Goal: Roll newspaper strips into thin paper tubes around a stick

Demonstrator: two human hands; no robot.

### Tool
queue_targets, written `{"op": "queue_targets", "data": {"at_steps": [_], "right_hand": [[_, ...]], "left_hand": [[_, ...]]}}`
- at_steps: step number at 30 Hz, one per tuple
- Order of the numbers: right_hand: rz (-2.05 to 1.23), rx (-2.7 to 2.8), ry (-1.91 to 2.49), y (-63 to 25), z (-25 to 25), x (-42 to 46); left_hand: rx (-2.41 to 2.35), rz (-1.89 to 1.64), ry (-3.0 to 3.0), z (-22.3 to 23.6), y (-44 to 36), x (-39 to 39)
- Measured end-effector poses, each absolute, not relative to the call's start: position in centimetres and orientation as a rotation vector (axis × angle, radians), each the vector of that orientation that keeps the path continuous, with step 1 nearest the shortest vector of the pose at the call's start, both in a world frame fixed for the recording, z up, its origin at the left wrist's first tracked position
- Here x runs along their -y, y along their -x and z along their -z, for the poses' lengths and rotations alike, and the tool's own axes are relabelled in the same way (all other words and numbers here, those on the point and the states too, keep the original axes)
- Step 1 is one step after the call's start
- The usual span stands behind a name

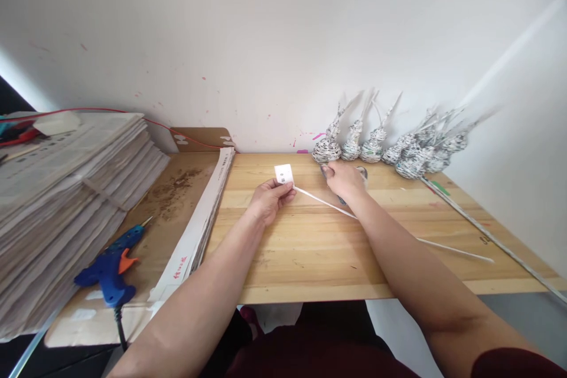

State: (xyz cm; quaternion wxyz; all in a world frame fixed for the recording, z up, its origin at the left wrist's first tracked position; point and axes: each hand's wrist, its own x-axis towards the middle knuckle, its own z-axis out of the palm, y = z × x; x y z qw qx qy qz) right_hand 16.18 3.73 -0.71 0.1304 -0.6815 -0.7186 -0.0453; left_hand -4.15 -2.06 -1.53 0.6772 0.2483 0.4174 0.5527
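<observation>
My left hand [272, 198] is closed in a pinch on a thin white paper stick, close to its flared, unrolled end [284, 174] with printed marks. From my fingers the paper stick [323, 203] slants right, passes behind my right forearm and comes out over the table on the other side. My right hand [345, 180] is low over the tabletop with its fingers curled. Under and beside it show parts of a dark bluish object [341, 198], mostly covered by the hand, so its kind cannot be made out.
Several woven paper gourds [326, 149] stand along the wall, and a long paper stick [487, 233] runs from them to the right edge. At left are a stack of newspapers [88, 189], a blue glue gun [113, 271], cardboard [186, 183] and a narrow paper pile [195, 230].
</observation>
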Motion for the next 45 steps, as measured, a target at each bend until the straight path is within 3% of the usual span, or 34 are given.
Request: {"op": "queue_targets", "data": {"at_steps": [6,17,22,30,45], "right_hand": [[0.090,1.979,1.726,-15.8,1.0,-3.7],[-0.393,1.751,1.496,-15.5,1.5,-3.9],[-0.162,1.620,1.405,-14.2,0.2,-2.4],[-0.186,2.214,0.985,-10.6,-0.7,1.8],[-0.093,2.272,1.105,-10.9,0.0,1.3]], "left_hand": [[-0.921,-1.243,-0.567,2.0,4.2,1.8],[-0.922,-1.233,-0.558,1.9,4.2,1.9],[-0.923,-1.253,-0.550,1.9,4.1,1.8],[-0.891,-1.324,-0.488,1.8,4.4,1.7],[-0.887,-1.275,-0.470,1.6,4.6,1.6]]}}
